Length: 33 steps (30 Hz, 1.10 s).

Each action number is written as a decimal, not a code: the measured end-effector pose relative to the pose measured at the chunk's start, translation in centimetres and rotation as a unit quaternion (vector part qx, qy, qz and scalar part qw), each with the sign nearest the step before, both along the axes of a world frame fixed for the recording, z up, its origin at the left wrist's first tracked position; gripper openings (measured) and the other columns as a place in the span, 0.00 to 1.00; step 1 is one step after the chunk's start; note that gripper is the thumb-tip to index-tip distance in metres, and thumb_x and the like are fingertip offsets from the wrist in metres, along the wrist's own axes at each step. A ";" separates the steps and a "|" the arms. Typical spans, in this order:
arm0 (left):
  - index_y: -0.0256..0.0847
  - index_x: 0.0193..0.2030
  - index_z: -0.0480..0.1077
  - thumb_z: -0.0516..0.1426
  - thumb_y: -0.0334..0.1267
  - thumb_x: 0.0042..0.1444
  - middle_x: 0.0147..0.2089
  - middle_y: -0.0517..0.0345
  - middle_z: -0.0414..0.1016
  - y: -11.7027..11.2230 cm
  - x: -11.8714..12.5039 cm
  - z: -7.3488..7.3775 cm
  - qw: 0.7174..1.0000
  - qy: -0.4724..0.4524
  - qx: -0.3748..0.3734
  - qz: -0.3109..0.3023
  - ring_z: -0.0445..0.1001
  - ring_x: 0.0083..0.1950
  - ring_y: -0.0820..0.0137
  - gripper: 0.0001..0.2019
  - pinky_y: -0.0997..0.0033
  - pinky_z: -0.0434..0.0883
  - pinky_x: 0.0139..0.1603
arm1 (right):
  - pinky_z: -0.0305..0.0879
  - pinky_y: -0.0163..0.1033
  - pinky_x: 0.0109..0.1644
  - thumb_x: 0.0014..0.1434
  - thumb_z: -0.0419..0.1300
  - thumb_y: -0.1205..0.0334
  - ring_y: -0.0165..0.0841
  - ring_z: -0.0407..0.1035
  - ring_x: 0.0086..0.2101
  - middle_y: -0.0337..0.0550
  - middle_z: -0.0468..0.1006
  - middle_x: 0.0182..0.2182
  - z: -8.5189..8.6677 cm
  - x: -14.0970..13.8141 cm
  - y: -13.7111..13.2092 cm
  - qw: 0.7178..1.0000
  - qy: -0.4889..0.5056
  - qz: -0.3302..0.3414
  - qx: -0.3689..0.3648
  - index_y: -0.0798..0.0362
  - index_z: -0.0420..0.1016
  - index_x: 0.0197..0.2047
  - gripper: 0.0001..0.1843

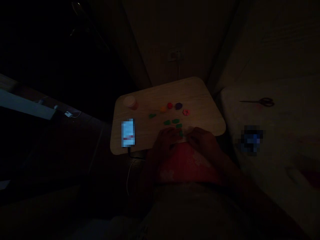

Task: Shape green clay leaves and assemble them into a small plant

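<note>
In dim light, my left hand (pixel 168 137) rests at the near edge of the small table, fingers bent, its fingertips closed against a small green clay-like piece (pixel 181 133). To its right, my right hand (pixel 200 136) has its fingers pinched together beside that piece; a thin pale thing shows at its fingertips, too dark to name. Just beyond lie several more green pieces (pixel 175 121). Farther back are a red ball (pixel 170 105), an orange piece (pixel 163 109), a dark purple piece (pixel 178 106) and a coral flower-shaped ring (pixel 186 112).
A pale-lidded tub (pixel 130 102) stands at the back left of the wooden table (pixel 147 95). Nearer is a lit phone (pixel 128 132) with a cable. To the right, scissors (pixel 262 101) and a blurred dark object (pixel 250 140) lie on a pale surface. A wall socket (pixel 175 54) is behind.
</note>
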<state>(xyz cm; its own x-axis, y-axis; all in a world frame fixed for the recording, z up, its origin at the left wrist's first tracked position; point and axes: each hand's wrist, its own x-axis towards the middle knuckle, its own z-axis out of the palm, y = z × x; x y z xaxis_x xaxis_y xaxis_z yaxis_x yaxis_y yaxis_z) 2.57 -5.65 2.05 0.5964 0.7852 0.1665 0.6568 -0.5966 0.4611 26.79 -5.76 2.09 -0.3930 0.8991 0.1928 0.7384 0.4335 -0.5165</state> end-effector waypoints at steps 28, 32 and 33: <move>0.47 0.56 0.81 0.60 0.33 0.62 0.75 0.58 0.67 0.1 -0.1 -0.3 1.000 0.005 0.008 -0.005 0.61 0.74 0.54 0.17 0.43 0.60 0.73 | 0.68 0.39 0.41 0.69 0.59 0.63 0.37 0.76 0.36 0.48 0.81 0.39 0.3 0.3 -0.1 1.000 0.017 0.014 0.001 0.51 0.83 0.39 0.10; 0.49 0.57 0.81 0.61 0.33 0.61 0.75 0.58 0.68 0.3 -0.1 -0.5 1.000 0.008 0.002 -0.014 0.61 0.74 0.54 0.18 0.42 0.60 0.73 | 0.67 0.38 0.39 0.68 0.60 0.65 0.36 0.75 0.36 0.47 0.81 0.39 0.1 0.3 -0.1 1.000 0.002 0.003 0.004 0.50 0.83 0.39 0.09; 0.49 0.57 0.81 0.61 0.33 0.61 0.75 0.58 0.68 0.3 -0.1 -0.5 1.000 0.008 0.000 -0.014 0.62 0.74 0.54 0.18 0.41 0.60 0.73 | 0.67 0.39 0.39 0.68 0.60 0.65 0.36 0.75 0.35 0.47 0.81 0.39 0.1 0.4 -0.1 1.000 0.001 0.005 0.004 0.50 0.83 0.39 0.10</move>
